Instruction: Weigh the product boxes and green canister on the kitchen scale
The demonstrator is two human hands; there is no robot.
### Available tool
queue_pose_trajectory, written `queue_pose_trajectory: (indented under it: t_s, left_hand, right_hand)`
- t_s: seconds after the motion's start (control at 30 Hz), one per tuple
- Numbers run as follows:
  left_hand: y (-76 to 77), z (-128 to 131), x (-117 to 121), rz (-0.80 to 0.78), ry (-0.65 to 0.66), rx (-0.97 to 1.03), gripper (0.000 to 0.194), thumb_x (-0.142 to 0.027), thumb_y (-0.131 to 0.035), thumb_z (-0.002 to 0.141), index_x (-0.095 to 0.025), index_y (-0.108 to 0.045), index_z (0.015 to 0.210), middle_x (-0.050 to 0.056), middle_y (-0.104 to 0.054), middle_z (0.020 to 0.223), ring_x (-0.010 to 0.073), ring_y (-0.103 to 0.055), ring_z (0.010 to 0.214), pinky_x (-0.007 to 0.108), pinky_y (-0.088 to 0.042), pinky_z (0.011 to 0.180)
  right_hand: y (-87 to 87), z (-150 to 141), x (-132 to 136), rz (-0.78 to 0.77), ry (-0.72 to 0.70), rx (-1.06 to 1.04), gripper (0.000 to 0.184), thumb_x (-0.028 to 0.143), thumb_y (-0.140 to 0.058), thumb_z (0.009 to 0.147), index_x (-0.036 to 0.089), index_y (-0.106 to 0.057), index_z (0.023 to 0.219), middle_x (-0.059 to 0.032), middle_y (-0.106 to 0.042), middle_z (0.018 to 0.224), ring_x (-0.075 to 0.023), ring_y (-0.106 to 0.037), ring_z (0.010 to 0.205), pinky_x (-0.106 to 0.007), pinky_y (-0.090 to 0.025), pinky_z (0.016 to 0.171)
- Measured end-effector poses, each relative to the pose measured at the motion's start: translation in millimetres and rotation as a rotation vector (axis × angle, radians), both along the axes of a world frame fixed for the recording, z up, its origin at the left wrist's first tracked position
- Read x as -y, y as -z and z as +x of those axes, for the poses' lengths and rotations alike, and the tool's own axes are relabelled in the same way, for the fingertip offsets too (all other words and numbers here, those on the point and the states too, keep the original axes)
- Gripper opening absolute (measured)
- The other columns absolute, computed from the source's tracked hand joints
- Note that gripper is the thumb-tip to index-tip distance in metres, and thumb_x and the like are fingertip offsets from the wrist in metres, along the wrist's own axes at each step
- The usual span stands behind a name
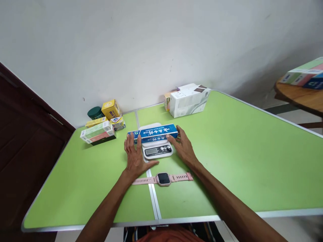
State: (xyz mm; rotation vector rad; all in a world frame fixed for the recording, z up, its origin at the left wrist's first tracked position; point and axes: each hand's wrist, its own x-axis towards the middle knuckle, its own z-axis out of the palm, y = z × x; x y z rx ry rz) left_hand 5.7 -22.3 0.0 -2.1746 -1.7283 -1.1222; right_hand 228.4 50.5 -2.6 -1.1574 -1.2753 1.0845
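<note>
A blue toothpaste box (158,131) lies crosswise on the white platform of a small kitchen scale (157,152). The right end of the box sits between the thumb and fingers of my right hand (184,145). At its left end, the fingertips of my left hand (135,156) rest against or just in front of the box, fingers spread and thumb stretched out to the right. Below the scale, a smartwatch (164,179) with a pink strap is laid out flat, its screen dark. The scale's display is too faint to read.
On the left of the green folding table (242,161) stand several cartons (97,134), a yellow box (111,109) and a dark green lidded container (95,112). A white box (189,102) stands near the wall. More cartons lie on a wooden stool (300,92) at right.
</note>
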Motion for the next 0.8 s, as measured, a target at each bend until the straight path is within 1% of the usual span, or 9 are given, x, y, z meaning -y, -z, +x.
queue_pose_trajectory:
  t_s: [0.07,0.13,0.23,0.3,0.4,0.5,0.6,0.7,0.8]
  left_hand:
    - [-7.5,5.6,-6.9,-0.005,-0.048,0.078,0.134,-0.076,-0.086,0.062,-0.021,-0.022,0.166,0.027,-0.015,0.174,0.0469,-0.007,0.164,0.069,-0.008,0.13]
    - [-14.4,7.4,-14.0,-0.042,-0.176,0.268,0.124,-0.076,-0.077,0.074,-0.02,-0.016,0.167,0.027,-0.011,0.175,0.0438,-0.007,0.165,0.067,-0.01,0.13]
    - [-20.4,4.8,-19.9,-0.166,-0.259,0.565,0.106,-0.074,-0.064,0.087,-0.019,-0.018,0.165,0.025,-0.018,0.173,0.0394,-0.015,0.164,0.061,-0.015,0.132]
    - [-23.3,4.1,-19.7,-0.25,-0.219,0.644,0.099,-0.073,-0.061,0.09,-0.019,-0.023,0.164,0.023,-0.026,0.172,0.0372,-0.023,0.162,0.056,-0.019,0.133]
    - [-32.4,13.0,-18.1,-0.297,-0.181,0.653,0.095,-0.073,-0.062,0.09,-0.02,-0.03,0.162,0.02,-0.032,0.17,0.037,-0.03,0.16,0.055,-0.022,0.133]
    - [-46.9,38.0,-24.0,-0.31,-0.111,0.613,0.096,-0.072,-0.064,0.089,-0.02,-0.031,0.162,0.02,-0.033,0.17,0.0374,-0.032,0.159,0.056,-0.022,0.133]
    - [-55.5,74.9,-41.6,-0.348,0.006,0.552,0.099,-0.07,-0.067,0.088,-0.018,-0.028,0.163,0.021,-0.032,0.17,0.0375,-0.033,0.158,0.056,-0.025,0.132]
    - [-47.9,113.7,-69.0,-0.432,0.128,0.529,0.103,-0.07,-0.069,0.087,-0.016,-0.026,0.163,0.024,-0.031,0.17,0.0397,-0.032,0.158,0.057,-0.026,0.131]
    - [-28.1,144.2,-100.7,-0.495,0.218,0.549,0.106,-0.07,-0.072,0.083,-0.015,-0.026,0.162,0.026,-0.031,0.168,0.042,-0.031,0.158,0.058,-0.027,0.13]
  right_hand:
    - [-0.2,1.2,-2.5,0.005,0.01,-0.029,0.101,0.078,-0.072,0.08,0.02,-0.045,0.159,-0.0209,-0.053,0.157,-0.0394,-0.062,0.133,-0.06,-0.05,0.114]
    - [-0.8,2.4,-1.9,0.002,0.011,-0.055,0.097,0.077,-0.073,0.08,0.021,-0.05,0.155,-0.0197,-0.057,0.154,-0.0388,-0.064,0.131,-0.06,-0.051,0.113]
    - [-2.3,2.5,4.8,0.023,0.0,-0.089,0.083,0.073,-0.069,0.086,0.021,-0.056,0.149,-0.0178,-0.063,0.147,-0.0365,-0.066,0.127,-0.059,-0.053,0.11]
    - [-4.2,2.1,10.6,0.061,-0.003,-0.103,0.073,0.07,-0.065,0.09,0.023,-0.059,0.145,-0.0157,-0.066,0.142,-0.0341,-0.067,0.125,-0.057,-0.055,0.109]
    - [-10.3,8.1,14.3,0.105,0.045,-0.092,0.065,0.068,-0.061,0.094,0.025,-0.06,0.144,-0.0144,-0.067,0.139,-0.0321,-0.066,0.125,-0.055,-0.055,0.108]
    - [-20.0,30.8,7.4,0.128,0.163,-0.049,0.062,0.068,-0.059,0.095,0.025,-0.062,0.139,-0.0147,-0.068,0.137,-0.0326,-0.066,0.122,-0.057,-0.055,0.107]
    - [-26.5,70.0,-9.9,0.136,0.323,0.016,0.061,0.069,-0.057,0.094,0.024,-0.063,0.134,-0.0138,-0.071,0.13,-0.0325,-0.068,0.114,-0.055,-0.056,0.101]
    - [-21.4,114.1,-34.3,0.108,0.483,0.099,0.059,0.071,-0.057,0.092,0.024,-0.064,0.127,-0.0117,-0.074,0.117,-0.0317,-0.068,0.105,-0.052,-0.056,0.097]
    - [-5.5,149.9,-61.5,0.043,0.553,0.181,0.058,0.074,-0.059,0.088,0.024,-0.065,0.118,-0.0096,-0.074,0.106,-0.0323,-0.066,0.099,-0.052,-0.054,0.095]
